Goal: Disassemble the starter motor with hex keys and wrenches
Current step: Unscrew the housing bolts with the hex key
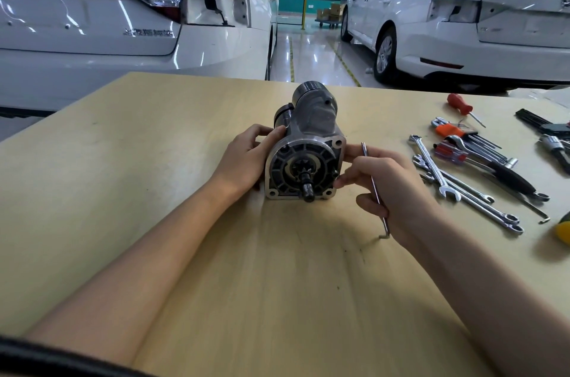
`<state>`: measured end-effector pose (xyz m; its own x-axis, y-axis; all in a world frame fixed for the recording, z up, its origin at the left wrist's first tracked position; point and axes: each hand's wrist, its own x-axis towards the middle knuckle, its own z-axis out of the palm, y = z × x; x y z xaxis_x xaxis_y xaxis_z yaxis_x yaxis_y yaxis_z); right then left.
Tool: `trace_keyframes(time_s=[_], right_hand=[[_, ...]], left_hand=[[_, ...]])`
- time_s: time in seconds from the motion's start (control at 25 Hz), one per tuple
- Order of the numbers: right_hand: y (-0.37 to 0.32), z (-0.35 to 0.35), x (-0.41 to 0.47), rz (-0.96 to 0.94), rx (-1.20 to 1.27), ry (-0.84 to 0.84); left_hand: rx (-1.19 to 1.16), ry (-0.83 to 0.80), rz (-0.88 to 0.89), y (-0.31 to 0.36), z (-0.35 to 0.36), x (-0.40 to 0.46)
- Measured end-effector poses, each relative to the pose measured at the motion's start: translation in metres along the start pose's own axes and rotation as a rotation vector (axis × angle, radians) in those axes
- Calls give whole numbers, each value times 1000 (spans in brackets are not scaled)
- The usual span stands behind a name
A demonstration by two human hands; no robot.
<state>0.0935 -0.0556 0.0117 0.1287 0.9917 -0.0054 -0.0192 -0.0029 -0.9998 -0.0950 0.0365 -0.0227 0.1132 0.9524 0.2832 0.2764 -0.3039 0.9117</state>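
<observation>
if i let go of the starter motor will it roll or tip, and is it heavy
The starter motor looks all metal, so probably heavy for its size. Its body is round, so it might roll sideways; both hands, left hand and right hand, steady it on the table. The flat-edged front flange should resist rolling somewhat.

"SUPERB" stands on the left white car's bootlid.

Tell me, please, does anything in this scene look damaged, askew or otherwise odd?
On the table nothing stands out. Behind it, both white cars lack an outer tail lamp: the left car shows a bare cavity with a dangling wire, the right car an empty recess.
</observation>
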Motion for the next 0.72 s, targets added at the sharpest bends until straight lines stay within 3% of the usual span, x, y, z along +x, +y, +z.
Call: trace_keyframes(time_s=[0.28,0.72], right_hand=[[3,1,3,33,-132,-95],[3,3,5,78,-96,-30]], left_hand=[[6,-4,6,1,0,0],[22,3,4,1,0,0]])
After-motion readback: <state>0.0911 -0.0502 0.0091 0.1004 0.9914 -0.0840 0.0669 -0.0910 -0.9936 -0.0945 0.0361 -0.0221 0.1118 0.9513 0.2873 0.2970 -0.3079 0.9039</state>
